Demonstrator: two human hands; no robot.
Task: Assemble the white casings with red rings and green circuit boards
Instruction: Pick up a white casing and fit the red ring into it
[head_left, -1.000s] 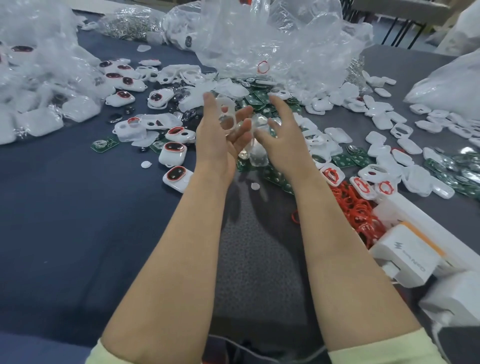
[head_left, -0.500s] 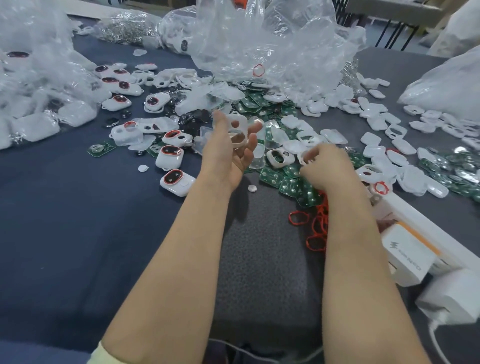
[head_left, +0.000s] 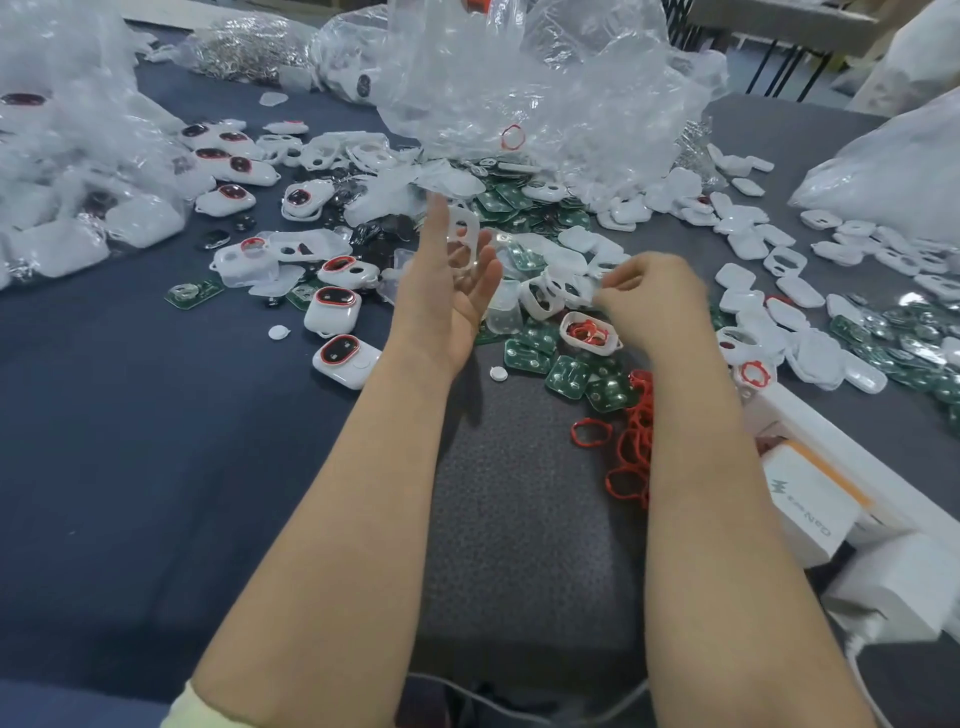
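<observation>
Head view: left hand (head_left: 448, 291) holds a white casing (head_left: 464, 240). Right hand (head_left: 652, 297) has swung out to the loose casings (head_left: 543, 300), likely fetching a part; its grip is unclear.

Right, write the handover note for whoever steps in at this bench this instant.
Left hand: raised, holds a white casing, no red ring visible.
Right hand: fingers curled over the casing pile; blurred, grip unclear.
Parts: red rings by the right forearm, green circuit boards between the hands, loose casings to the right.
Done: several ringed units lie on the left.
To do: ring and board for the held casing, then the remaining pile.
</observation>
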